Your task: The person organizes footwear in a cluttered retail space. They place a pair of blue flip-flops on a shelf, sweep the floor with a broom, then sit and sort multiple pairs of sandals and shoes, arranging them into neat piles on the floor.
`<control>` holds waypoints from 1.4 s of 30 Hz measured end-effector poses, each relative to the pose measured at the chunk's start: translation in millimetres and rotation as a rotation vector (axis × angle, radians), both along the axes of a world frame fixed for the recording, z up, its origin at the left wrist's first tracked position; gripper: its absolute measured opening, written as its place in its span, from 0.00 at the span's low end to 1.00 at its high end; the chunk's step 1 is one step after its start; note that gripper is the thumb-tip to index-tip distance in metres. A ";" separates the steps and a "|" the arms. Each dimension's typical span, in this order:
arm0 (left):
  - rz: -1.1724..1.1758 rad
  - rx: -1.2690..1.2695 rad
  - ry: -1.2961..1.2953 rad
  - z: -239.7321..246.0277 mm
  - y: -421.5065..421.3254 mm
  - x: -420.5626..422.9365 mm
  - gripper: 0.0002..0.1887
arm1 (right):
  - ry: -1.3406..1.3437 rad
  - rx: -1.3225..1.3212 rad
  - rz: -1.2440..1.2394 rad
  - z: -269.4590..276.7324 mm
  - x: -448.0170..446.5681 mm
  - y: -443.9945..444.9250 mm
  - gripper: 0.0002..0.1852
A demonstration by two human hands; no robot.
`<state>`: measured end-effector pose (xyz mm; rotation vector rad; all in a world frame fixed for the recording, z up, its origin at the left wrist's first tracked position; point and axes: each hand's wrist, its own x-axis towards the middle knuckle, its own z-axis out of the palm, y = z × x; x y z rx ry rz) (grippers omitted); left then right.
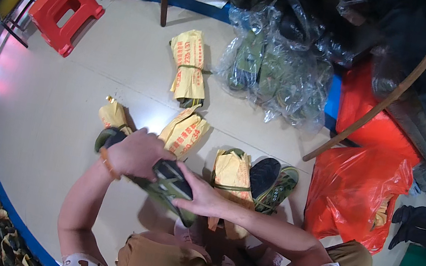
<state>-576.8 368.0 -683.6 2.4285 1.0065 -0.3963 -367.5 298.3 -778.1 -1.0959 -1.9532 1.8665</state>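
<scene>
My right hand (202,193) grips one end of a pair of green canvas shoes with dark soles (169,189). My left hand (139,152) is at the other end of the shoes, its fingers partly hidden and blurred. Just beyond lie a paper-wrapped bundle (185,132) and a smaller one (115,116), with another dark green shoe (103,139) beside my left wrist. To the right, a tied paper-wrapped bundle (232,170) touches a camouflage shoe (282,188) and a dark sole (264,176). Farther off lies a paper-wrapped bundle tied with a cord (191,67).
A clear plastic bag of green shoes (276,67) lies at the back. A red plastic bag (347,195) stands at the right, near a wooden stick (385,99). A red plastic stool (57,11) is at the far left. Plastic-wrapped goods line the walls.
</scene>
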 end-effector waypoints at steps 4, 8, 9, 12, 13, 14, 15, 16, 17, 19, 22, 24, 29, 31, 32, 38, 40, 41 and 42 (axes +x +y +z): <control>0.119 0.188 -0.161 10.8 50.5 45.5 0.28 | 0.236 -0.074 -0.421 -6.3 35.4 41.6 0.38; 0.440 0.688 -0.676 2.4 53.7 47.1 0.24 | 0.452 -0.287 -0.725 0.1 72.5 103.1 0.30; 0.473 0.680 -0.738 -4.9 49.7 39.0 0.23 | 0.474 -0.390 -0.786 3.0 82.3 122.1 0.29; 0.687 0.594 -0.767 -43.1 38.4 13.0 0.18 | 0.590 -0.379 -0.894 0.9 89.9 186.7 0.21; 0.780 0.541 -0.774 -58.5 31.4 4.9 0.17 | 0.652 -0.454 -0.935 -2.6 89.1 211.5 0.20; 0.886 0.472 -0.766 -73.4 23.8 -3.1 0.16 | 0.607 -0.536 -1.060 -7.0 85.7 239.0 0.18; 0.955 0.471 -0.769 -87.6 15.7 -11.0 0.15 | 0.573 -0.599 -1.161 -12.4 81.0 261.9 0.17; 1.034 0.458 -0.762 -100.7 8.7 -18.5 0.15 | 0.492 -0.637 -1.158 -18.4 78.0 277.8 0.18; 1.113 0.449 -0.761 -112.5 2.3 -26.5 0.15 | 0.389 -0.653 -1.183 -24.3 75.3 291.3 0.20; 1.224 0.449 -0.695 -131.4 -10.0 -44.8 0.15 | 0.395 -0.660 -1.167 -36.0 72.5 308.3 0.19; 1.413 0.410 -0.721 -154.6 -15.8 -57.1 0.17 | 0.464 -0.673 -1.234 -44.2 71.3 323.6 0.19; 1.365 0.457 -0.749 -164.6 -14.9 -57.1 0.18 | 0.430 -0.727 -1.244 -43.9 69.8 325.8 0.19; 1.332 0.590 -0.638 -166.2 -21.5 -58.0 0.22 | 0.386 -0.681 -1.217 -31.2 69.8 311.1 0.27; 1.427 0.701 -0.486 -165.1 -28.8 -65.1 0.27 | 0.317 -0.553 -1.224 -26.8 74.9 291.0 0.31; 1.470 0.782 -0.457 -166.2 -33.0 -69.7 0.29 | 0.376 -0.574 -1.234 -27.1 75.5 276.0 0.33; 2.275 0.156 -0.978 -199.4 -63.9 -100.4 0.37 | 0.335 -0.524 -0.881 -60.8 39.0 130.9 0.04; 2.127 -0.264 -1.362 -210.5 -72.0 -112.8 0.37 | 0.217 -0.712 -0.795 -74.2 13.0 91.0 0.10; 2.056 -0.479 -1.530 -214.1 -73.7 -118.8 0.37 | 0.169 -0.748 -0.769 -78.4 0.2 73.3 0.16; 2.033 -0.513 -1.442 -215.9 -75.4 -124.3 0.35 | 0.144 -0.775 -0.725 -81.8 -12.6 58.7 0.22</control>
